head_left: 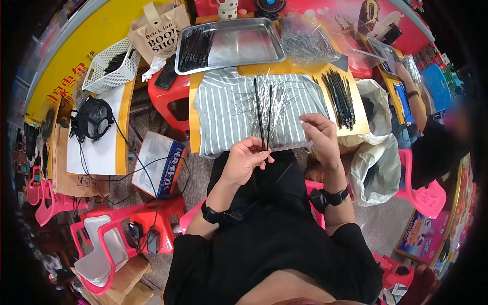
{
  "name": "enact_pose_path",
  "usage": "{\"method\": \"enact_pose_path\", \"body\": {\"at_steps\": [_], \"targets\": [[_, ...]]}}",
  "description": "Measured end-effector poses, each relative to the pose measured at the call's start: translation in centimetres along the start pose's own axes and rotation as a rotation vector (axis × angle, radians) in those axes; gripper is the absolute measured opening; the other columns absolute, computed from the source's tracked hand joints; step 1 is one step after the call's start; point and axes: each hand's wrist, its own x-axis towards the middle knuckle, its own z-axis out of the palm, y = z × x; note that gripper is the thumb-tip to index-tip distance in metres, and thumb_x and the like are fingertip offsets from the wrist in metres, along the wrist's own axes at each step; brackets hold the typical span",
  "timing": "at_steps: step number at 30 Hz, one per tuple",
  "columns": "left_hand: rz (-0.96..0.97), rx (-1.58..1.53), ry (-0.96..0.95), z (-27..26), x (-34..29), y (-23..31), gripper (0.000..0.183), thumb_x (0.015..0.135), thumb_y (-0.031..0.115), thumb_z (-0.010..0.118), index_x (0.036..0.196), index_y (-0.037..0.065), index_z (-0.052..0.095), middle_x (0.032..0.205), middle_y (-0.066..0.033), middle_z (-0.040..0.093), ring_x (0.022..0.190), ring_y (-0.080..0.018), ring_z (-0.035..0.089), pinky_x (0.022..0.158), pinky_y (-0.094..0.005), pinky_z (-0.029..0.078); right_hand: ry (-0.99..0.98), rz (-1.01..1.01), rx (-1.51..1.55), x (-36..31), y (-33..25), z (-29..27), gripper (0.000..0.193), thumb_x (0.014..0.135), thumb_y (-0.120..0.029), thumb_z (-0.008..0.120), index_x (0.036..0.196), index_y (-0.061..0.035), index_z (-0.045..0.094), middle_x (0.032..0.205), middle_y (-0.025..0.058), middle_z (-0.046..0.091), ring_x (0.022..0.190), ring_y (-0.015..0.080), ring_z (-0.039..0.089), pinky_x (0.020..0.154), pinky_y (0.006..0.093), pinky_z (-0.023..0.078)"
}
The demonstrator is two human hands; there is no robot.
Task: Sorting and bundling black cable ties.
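Head cam (only view): L hand (pixel 249 159) is pinching two skinny black strips (pixel 259 113) btwn thumb & fingers, both sticking up over the near edge of a grey striped cloth (pixel 216 114). R hand (pixel 322 140) is up off to the side, fingers half curled, well apart from the strips; can't tell if smth thin is in it tbh. Loose shiny strands (pixel 287 99) are spread on the cloth behind the strips, & a pile of black strips (pixel 339 99) lies just right of it. Containers: metal tray (pixel 241 46) at the back w/ a bunch of black strips (pixel 196 47) on its left side; clear plastic bag (pixel 307 43) next to it w/ silvery bits, too blurry to ID; white holey basket (pixel 114 77) far left w/ dark thin stuff inside; whitish sack (pixel 374 170) on the right, mouth open, contents hard to see. Writing-wise: tan tote (pixel 155 31) behind the basket has big black print, the white/blue/orange box (pixel 160 163) below has white lettering on its blue side, yellow panel (pixel 109 30) at upper L has red characters, & a purple box (pixel 424 235) at lower R has a colourful printed front. Co-worker's arm (pixel 418 109) reaches in on the far right btw.
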Motion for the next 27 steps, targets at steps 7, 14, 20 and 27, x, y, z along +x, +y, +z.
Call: {"method": "enact_pose_path", "body": {"at_steps": [7,14,20,27], "targets": [[0.040,0.038,-0.020,0.0,-0.2,-0.2,0.018,0.082,-0.007,0.064,0.098,-0.001,0.059,0.088,-0.0102,0.065,0.075,-0.0182,0.067,0.054,-0.0219,0.050,-0.007,-0.056,0.107,-0.3,0.5,3.5,0.010,0.093,-0.011,0.054,0.093,-0.0011,0.056,0.084,0.0048,0.062,0.072,0.0104,0.060,0.062,0.0208,0.044],[0.039,0.067,-0.012,0.3,-0.4,-0.2,0.022,0.080,-0.009,0.063,0.100,-0.001,0.058,0.089,-0.0104,0.064,0.075,-0.0183,0.067,0.055,-0.0217,0.050,0.011,0.066,0.523,-1.4,2.4,5.1,0.013,0.094,-0.010,0.052,0.106,-0.0047,0.051,0.088,0.0079,0.062,0.075,0.0149,0.061,0.067,0.0255,0.047],[0.093,0.093,-0.021,0.2,-0.5,-0.2,0.025,0.080,-0.009,0.063,0.104,-0.002,0.057,0.091,-0.0104,0.064,0.075,-0.0175,0.066,0.057,-0.0218,0.050,0.057,0.104,0.592,-2.3,2.3,5.1,0.015,0.094,-0.008,0.051,0.109,-0.0052,0.050,0.088,0.0080,0.061,0.074,0.0148,0.060,0.067,0.0268,0.047],[0.092,0.149,-0.024,0.4,-0.7,0.1,0.029,0.081,-0.009,0.062,0.109,-0.003,0.056,0.092,-0.0108,0.064,0.077,-0.0181,0.066,0.058,-0.0220,0.050,-0.014,0.161,0.647,-2.6,2.9,5.4,0.018,0.094,-0.007,0.050,0.111,-0.0035,0.048,0.089,0.0091,0.060,0.075,0.0154,0.059,0.069,0.0287,0.048]]}}
